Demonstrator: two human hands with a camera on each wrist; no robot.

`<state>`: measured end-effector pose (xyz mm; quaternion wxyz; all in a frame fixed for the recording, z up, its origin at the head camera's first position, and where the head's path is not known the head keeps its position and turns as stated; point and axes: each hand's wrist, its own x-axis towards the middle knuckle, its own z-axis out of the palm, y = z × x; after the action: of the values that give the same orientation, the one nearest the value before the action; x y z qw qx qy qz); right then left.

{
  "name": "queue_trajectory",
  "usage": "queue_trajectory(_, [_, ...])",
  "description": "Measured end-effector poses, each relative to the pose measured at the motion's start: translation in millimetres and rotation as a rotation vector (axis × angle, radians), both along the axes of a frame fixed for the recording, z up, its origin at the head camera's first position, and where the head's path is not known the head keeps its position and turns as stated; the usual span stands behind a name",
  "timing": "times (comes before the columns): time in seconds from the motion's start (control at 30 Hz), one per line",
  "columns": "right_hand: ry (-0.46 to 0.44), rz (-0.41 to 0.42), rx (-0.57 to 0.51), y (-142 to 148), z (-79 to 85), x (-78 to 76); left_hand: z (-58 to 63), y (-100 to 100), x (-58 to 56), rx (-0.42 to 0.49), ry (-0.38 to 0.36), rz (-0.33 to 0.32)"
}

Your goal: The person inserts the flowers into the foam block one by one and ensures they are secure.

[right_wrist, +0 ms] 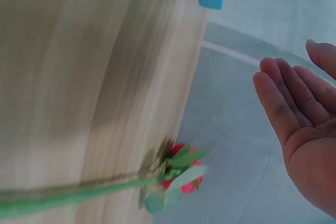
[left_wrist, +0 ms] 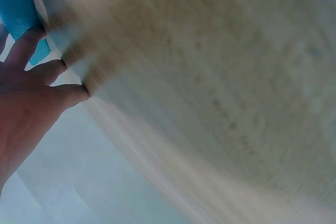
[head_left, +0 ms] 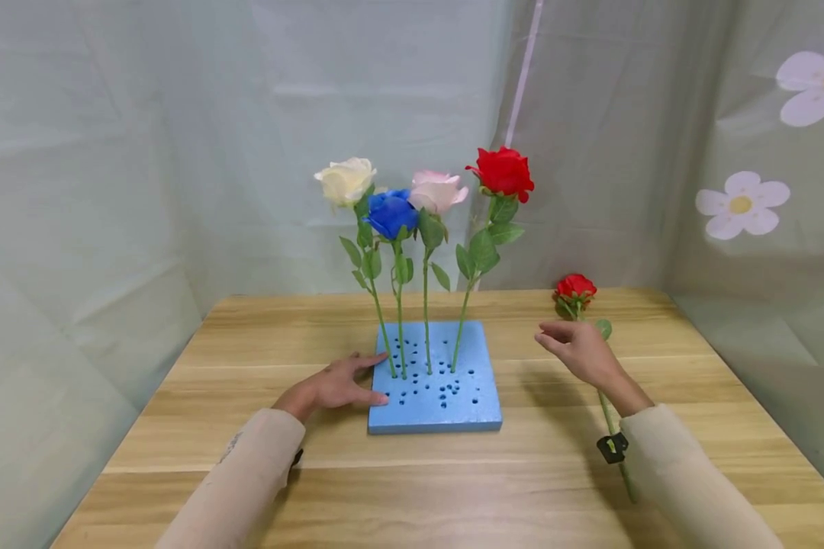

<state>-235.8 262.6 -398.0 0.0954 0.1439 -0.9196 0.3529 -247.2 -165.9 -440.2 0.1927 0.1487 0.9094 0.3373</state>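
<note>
A blue board [head_left: 426, 412] full of small holes lies on the table. Four stems would be several: a white rose [head_left: 346, 181], a blue rose [head_left: 390, 213], a pink rose [head_left: 436, 191] and a red rose [head_left: 503, 172] stand in its holes, the red one leaning right. My left hand [head_left: 343, 383] rests at the board's left edge, thumb and fingers spread and touching it. In the air right of the board is my right hand [head_left: 580, 351], holding nothing, its fingers gently bent. A second red rose [right_wrist: 184, 169] lies on the table beneath the right forearm.
The wooden table [head_left: 302, 320] ends at a pale curtain [head_left: 247, 152] behind and at both sides. A black band-like piece [head_left: 613, 448] shows at the right sleeve, over the lying stem.
</note>
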Motion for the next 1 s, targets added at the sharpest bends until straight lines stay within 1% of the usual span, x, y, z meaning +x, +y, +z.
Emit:
queue_trajectory(0.17, [-0.008, -0.012, -0.006, 12.6, -2.5, 0.4, 0.7, -1.2, -0.5, 0.004, 0.002, 0.002])
queue_trajectory(0.23, [-0.04, -0.01, -0.027, 18.0, -4.3, 0.3, 0.5, -1.4, -0.3, 0.009, 0.003, 0.0])
queue_trajectory(0.4, [-0.167, -0.011, -0.116, 32.0, -8.2, 0.4, 0.0, -1.1, 1.0, 0.01, 0.003, 0.0])
queue_trajectory(0.67, [-0.336, -0.038, -0.221, 49.5, -6.4, 3.6, 1.3, 1.4, 0.2, 0.011, -0.004, -0.001])
queue_trajectory(0.8, [-0.389, -0.06, -0.255, 57.5, -7.2, 3.6, 1.5, 1.5, -0.6, 0.002, 0.003, -0.009])
queue_trajectory(1.0, [-0.425, -0.088, -0.249, 66.4, -10.9, 3.3, 1.0, 1.0, 0.1, 0.002, -0.002, -0.005])
